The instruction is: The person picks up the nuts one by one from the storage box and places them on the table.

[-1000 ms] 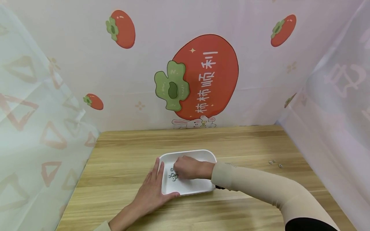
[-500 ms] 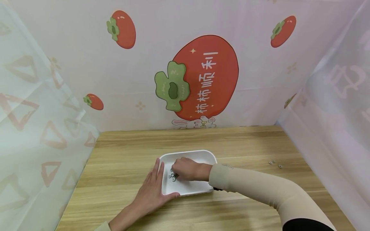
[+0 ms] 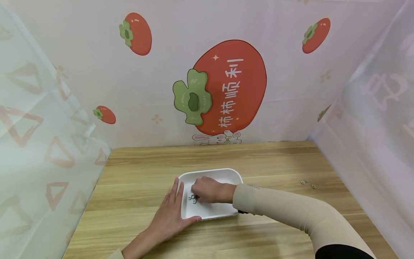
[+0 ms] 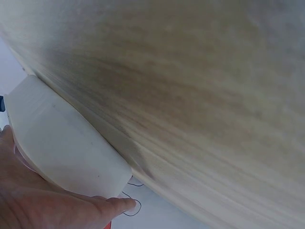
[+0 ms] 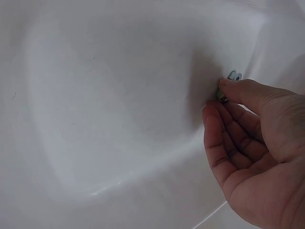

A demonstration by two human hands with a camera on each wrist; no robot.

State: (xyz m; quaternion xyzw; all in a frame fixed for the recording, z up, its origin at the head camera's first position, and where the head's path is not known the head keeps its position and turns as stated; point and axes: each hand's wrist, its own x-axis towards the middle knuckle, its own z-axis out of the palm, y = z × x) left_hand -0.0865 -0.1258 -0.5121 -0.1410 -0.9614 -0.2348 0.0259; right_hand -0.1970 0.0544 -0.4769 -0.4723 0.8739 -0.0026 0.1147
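A white rectangular tray [image 3: 221, 212] lies on the wooden table. My left hand [image 3: 169, 212] rests against its left end with straight fingers, the thumb along the near rim; the left wrist view shows this hand against the tray's outer wall [image 4: 62, 138]. Inside the tray, several small metal nuts [image 3: 194, 201] are gathered near the left end. My right hand [image 3: 208, 189] reaches in over them with curled fingers. In the right wrist view its thumb and fingertips pinch a small shiny nut [image 5: 220, 95], mostly hidden, with other nuts [image 5: 236, 75] just beyond the thumb.
Three more small metal nuts [image 3: 313, 186] lie on the table [image 3: 278, 230] far to the right of the tray. A printed cloth backdrop [image 3: 145, 82] stands behind the table, and hanging sheets close off both sides.
My right hand has shifted slightly left inside the tray and now covers a nut that showed beside it before. The left hand and the tray have stayed in place.
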